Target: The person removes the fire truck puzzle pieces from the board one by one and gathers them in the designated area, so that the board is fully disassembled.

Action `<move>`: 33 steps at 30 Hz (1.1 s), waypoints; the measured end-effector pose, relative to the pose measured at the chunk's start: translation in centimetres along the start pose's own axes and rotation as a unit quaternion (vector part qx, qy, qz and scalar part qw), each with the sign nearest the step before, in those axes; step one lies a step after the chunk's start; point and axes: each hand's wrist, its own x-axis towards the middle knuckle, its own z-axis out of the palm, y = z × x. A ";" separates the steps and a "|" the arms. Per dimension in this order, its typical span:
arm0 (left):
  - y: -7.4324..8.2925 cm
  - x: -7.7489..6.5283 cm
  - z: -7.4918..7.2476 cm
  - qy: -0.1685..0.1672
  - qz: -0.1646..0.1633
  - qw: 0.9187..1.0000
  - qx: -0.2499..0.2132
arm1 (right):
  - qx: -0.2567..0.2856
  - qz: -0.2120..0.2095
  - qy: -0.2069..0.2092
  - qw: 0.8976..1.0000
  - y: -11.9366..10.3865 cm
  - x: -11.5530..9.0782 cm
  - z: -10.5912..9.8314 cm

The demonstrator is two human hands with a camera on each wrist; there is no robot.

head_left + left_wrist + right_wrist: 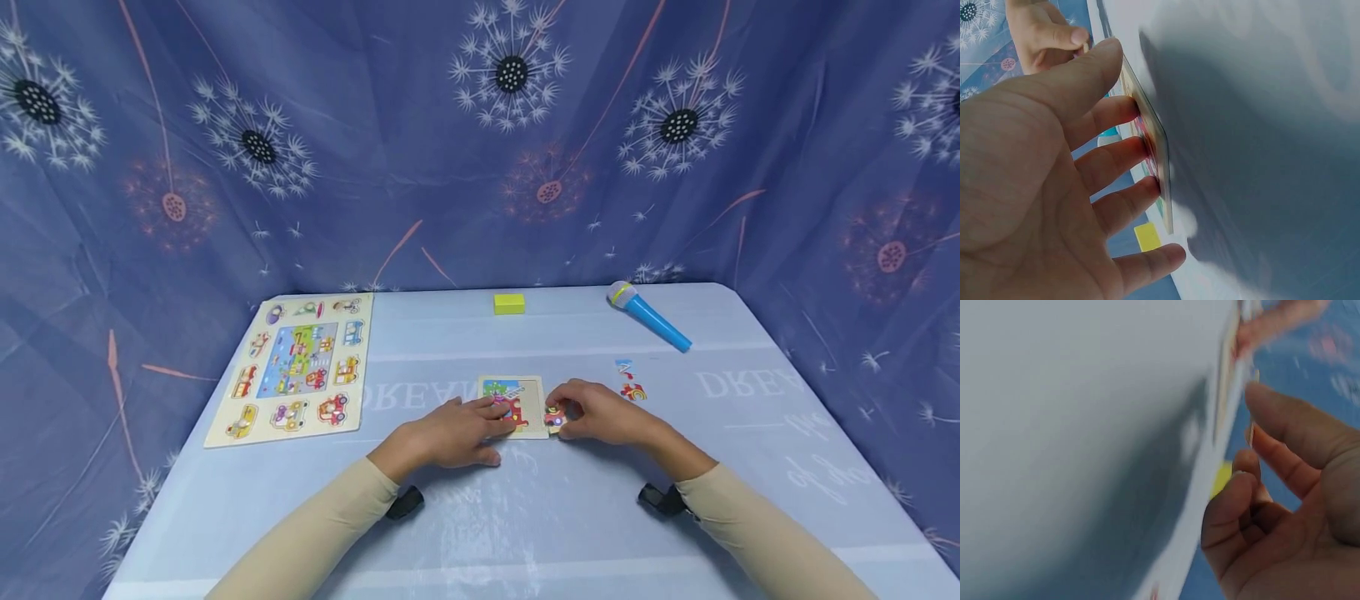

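Note:
A small wooden puzzle tray (534, 398) lies mid-table, with colourful pieces in its left part and bare wood on its right. My left hand (461, 433) rests on it, its fingertips touching the pieces; in the left wrist view those fingers (1116, 164) are spread and nearly straight. At the tray's right edge, my right hand (600, 412) pinches a puzzle piece (555, 416) between thumb and fingers. The right wrist view shows only a thin edge of that piece (1250, 434). Right of this hand, loose puzzle pieces (632, 391) lie on the table.
A large wooden picture board (225, 408) with vehicle pieces lies at the left. Toward the back are a yellow block (509, 304) and a blue toy microphone (651, 317). A dandelion-patterned blue curtain (390, 150) surrounds the table's back and sides.

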 end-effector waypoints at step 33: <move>0.3 0.0 0.0 0.015 -0.013 1.000 -0.021 | 0.085 0.085 0.041 0.992 8.9 -8.2 -6.1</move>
